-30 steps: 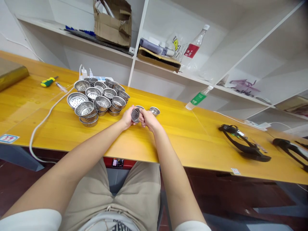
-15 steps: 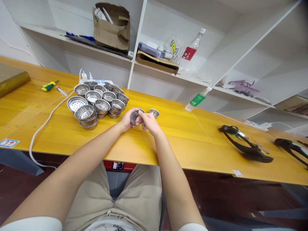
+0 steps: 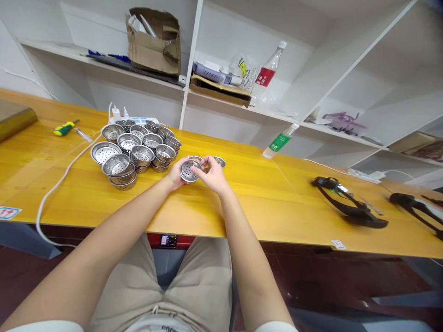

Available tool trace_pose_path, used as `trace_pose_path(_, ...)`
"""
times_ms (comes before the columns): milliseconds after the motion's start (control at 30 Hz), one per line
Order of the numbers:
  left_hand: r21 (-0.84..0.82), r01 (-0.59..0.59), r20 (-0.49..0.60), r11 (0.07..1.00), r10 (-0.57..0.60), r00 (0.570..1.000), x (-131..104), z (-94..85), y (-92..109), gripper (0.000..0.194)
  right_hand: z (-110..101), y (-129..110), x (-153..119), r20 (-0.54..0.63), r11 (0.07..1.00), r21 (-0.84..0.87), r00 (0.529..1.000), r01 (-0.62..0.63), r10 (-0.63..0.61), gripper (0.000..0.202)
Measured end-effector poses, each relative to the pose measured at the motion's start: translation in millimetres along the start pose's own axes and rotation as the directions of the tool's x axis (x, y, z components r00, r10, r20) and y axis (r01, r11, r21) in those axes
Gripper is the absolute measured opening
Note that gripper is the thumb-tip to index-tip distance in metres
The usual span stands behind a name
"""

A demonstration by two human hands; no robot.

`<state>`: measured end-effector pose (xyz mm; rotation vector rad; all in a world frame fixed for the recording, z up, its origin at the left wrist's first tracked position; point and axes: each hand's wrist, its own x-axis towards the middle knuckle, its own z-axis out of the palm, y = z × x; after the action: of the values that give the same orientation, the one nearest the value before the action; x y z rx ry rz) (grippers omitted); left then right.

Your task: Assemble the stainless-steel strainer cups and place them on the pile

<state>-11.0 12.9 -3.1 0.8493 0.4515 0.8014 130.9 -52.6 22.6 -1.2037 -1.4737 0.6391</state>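
A small round steel cup (image 3: 187, 172) with a perforated base is held above the table, its holed face turned towards me. My left hand (image 3: 176, 176) grips it from the left side. My right hand (image 3: 213, 176) is on its right, the thumb pressed to the holed face and the fingers curled near the far edge. Just behind it shows another steel rim (image 3: 195, 158), mostly hidden; I cannot tell whether it is held. One more steel cup (image 3: 219, 161) rests on the table, partly behind my right hand. Several perforated cups (image 3: 141, 156) stand in stacks to the left.
A white cable (image 3: 57, 186) runs round the stacks from a power strip (image 3: 141, 120). A screwdriver (image 3: 65, 128) lies at the left. A green-labelled bottle (image 3: 279, 142) stands by the shelf. Black headsets (image 3: 349, 207) lie on the right of the yellow table (image 3: 263, 207).
The held cup has turned its holed face more fully towards me. My right hand's fingers have shifted to its right edge, and a rim now shows behind. The view has shifted slightly.
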Motion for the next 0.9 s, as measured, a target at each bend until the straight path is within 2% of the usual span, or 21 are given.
trace_pose_path(133, 0.013, 0.002, -0.01, 1.0, -0.002, 1.0, 1.2, -3.2, -1.1, 0.044, 1.8, -0.8, -0.6, 0.027, 1.0, 0.006, 0.999, -0.024, 0.024, 0.047)
trace_pose_path(367, -0.001, 0.009, 0.018, 1.0, -0.009, 1.0, 0.2, -1.7, 0.4, 0.043, -6.6, -2.9, 0.2, 0.053, 0.996, 0.019, 0.995, -0.091, 0.09, 0.049)
trace_pose_path(600, 0.066, -0.009, -0.002, 0.998, 0.009, 1.0, 2.0, -5.5, -2.5, 0.048, -5.5, 0.2, -1.5, 0.047, 0.997, 0.019, 0.996, -0.075, 0.074, 0.045)
trace_pose_path(767, 0.17, 0.002, 0.029, 0.985, -0.007, 1.0, 0.0, -4.6, 0.2, 0.068, -5.7, 4.1, 1.6, 0.057, 0.99, 0.106, 0.994, -0.096, 0.09, 0.042)
trace_pose_path(833, 0.225, -0.015, 0.021, 0.974, 0.011, 1.0, -0.2, -5.5, 2.9, 0.079, -13.5, 6.9, 6.8, -0.01, 0.971, 0.216, 0.994, -0.103, 0.107, 0.042)
trace_pose_path(900, 0.319, -0.044, -0.022, 0.947, 0.054, 0.998, 0.0, -7.4, 4.6, 0.082, -27.7, 12.8, 13.8, -0.184, 0.938, 0.334, 0.97, -0.09, 0.159, 0.041)
